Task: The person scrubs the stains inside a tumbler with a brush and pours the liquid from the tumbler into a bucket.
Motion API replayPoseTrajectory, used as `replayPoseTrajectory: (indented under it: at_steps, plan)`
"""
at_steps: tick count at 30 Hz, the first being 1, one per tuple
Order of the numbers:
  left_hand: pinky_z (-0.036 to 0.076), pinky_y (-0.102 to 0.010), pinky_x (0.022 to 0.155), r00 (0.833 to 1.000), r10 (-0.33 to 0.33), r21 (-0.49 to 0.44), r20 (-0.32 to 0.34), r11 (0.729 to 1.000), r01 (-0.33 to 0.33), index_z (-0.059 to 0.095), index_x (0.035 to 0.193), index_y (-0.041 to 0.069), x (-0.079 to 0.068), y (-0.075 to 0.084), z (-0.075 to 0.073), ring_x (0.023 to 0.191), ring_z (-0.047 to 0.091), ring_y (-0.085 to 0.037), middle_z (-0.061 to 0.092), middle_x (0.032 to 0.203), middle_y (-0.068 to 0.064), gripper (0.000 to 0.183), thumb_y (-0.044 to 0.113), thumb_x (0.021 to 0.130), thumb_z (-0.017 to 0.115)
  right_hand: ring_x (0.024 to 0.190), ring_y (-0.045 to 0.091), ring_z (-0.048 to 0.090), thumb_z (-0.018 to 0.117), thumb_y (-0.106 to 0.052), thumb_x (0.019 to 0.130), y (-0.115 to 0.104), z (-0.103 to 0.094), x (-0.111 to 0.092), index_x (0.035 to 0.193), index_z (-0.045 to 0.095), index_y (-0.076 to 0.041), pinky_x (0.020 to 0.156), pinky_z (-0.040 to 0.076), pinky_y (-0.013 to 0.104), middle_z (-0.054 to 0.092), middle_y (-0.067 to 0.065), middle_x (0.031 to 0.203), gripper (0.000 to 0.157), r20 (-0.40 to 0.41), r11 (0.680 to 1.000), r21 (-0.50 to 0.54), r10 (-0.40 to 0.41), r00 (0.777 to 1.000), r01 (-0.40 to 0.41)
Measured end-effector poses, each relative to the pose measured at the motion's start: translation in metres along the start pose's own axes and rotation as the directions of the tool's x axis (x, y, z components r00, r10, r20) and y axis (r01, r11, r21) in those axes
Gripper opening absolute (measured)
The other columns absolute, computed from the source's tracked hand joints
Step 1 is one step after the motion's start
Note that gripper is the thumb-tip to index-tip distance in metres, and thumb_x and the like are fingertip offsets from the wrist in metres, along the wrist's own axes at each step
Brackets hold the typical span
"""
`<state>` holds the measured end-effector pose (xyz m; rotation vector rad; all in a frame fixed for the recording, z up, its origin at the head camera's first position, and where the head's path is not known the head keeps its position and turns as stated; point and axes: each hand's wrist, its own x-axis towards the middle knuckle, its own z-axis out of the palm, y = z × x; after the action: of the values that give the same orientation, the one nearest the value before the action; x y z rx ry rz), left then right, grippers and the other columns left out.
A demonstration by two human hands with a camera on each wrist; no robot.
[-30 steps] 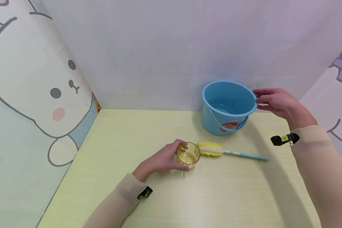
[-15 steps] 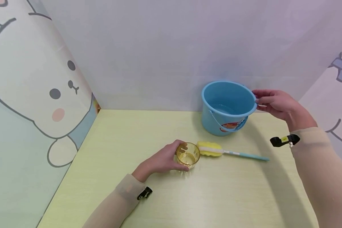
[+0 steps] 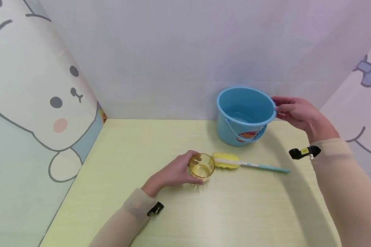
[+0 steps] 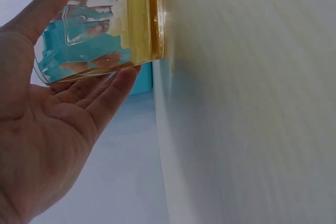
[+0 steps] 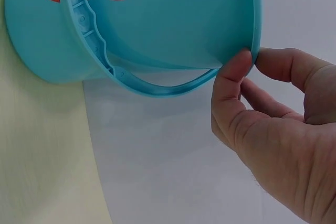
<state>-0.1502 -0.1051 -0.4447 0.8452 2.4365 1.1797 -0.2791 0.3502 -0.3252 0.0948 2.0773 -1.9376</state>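
Observation:
My left hand (image 3: 179,170) holds a clear amber drinking glass (image 3: 201,170), thumb on the near side and fingers round the far side. The glass stands upright on the table; in the left wrist view, its base (image 4: 156,22) meets the tabletop. At the back right, my right hand (image 3: 296,111) pinches the rim of a light blue plastic bucket (image 3: 232,128). The right wrist view shows thumb and fingertips at that rim (image 5: 256,19), close to where the bucket's handle (image 5: 163,91) joins. Inside, the bucket's blue bottom shows.
A sponge brush lies between glass and bucket, its yellow head (image 3: 225,165) beside the glass and its pale blue handle (image 3: 270,167) pointing right. The pale yellow table (image 3: 136,144) ends at a white back wall (image 3: 160,68). Cartoon-printed panels (image 3: 24,103) flank it.
The head view has shifted slightly, so everything sits a little further left. Both hands keep their holds on the glass and the bucket rim.

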Motion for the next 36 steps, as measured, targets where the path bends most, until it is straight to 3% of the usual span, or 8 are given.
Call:
replayPoseTrajectory:
  at_steps: [5, 12, 21, 30, 36]
  plan:
    - [0.046, -0.042, 0.112, 1.0, -0.006, -0.011, -0.007, 1.0, 0.006, 0.046, 0.15, 0.006, -0.002, -0.001, -0.002, 0.134, 0.057, -0.022, 0.063, 0.145, -0.006, 0.091, 0.038, 0.08, 0.096, 0.108, 0.016, 0.067, 0.062, -0.007, 0.108, 0.0, 0.005, 0.001, 0.164, 0.031, -0.002, 0.089, 0.059, 0.027, 0.061, -0.004, 0.133, 0.064, 0.013, 0.999, -0.034, -0.008, 1.0, 0.008]
    - [0.049, -0.04, 0.109, 0.999, 0.003, -0.043, -0.04, 0.999, -0.004, 0.046, 0.15, 0.007, -0.004, 0.0, -0.011, 0.131, 0.059, -0.021, 0.063, 0.143, -0.003, 0.091, 0.038, 0.08, 0.096, 0.105, 0.017, 0.067, 0.062, -0.005, 0.107, 0.0, 0.007, 0.002, 0.161, 0.037, -0.003, 0.088, 0.059, 0.028, 0.063, -0.001, 0.132, 0.06, 0.009, 1.0, 0.01, -0.01, 1.0, 0.01]
    - [0.048, -0.041, 0.109, 0.996, 0.028, -0.048, -0.08, 0.998, -0.032, 0.046, 0.15, 0.006, 0.002, 0.006, -0.035, 0.129, 0.059, -0.023, 0.062, 0.144, -0.01, 0.089, 0.036, 0.082, 0.095, 0.105, 0.018, 0.068, 0.062, -0.004, 0.107, 0.002, 0.009, 0.003, 0.163, 0.032, -0.001, 0.088, 0.059, 0.028, 0.065, -0.002, 0.132, 0.063, 0.009, 1.0, 0.023, -0.008, 1.0, 0.008]
    - [0.05, -0.039, 0.106, 0.99, 0.038, -0.013, -0.137, 0.999, -0.04, 0.049, 0.148, 0.011, 0.015, 0.017, -0.06, 0.123, 0.06, -0.02, 0.061, 0.138, 0.002, 0.085, 0.035, 0.081, 0.096, 0.104, 0.017, 0.069, 0.061, -0.004, 0.108, 0.002, 0.01, 0.004, 0.162, 0.034, -0.001, 0.088, 0.059, 0.028, 0.067, -0.002, 0.129, 0.061, 0.003, 1.0, 0.013, -0.016, 1.0, 0.016]
    - [0.053, -0.044, 0.105, 0.984, 0.017, 0.008, -0.175, 1.0, -0.015, 0.047, 0.15, 0.009, 0.027, 0.025, -0.08, 0.121, 0.061, -0.023, 0.061, 0.139, -0.003, 0.089, 0.037, 0.081, 0.095, 0.105, 0.018, 0.068, 0.06, -0.003, 0.108, 0.002, 0.012, 0.005, 0.162, 0.032, 0.001, 0.088, 0.059, 0.027, 0.065, -0.001, 0.129, 0.061, -0.003, 1.0, 0.007, -0.019, 1.0, 0.019]
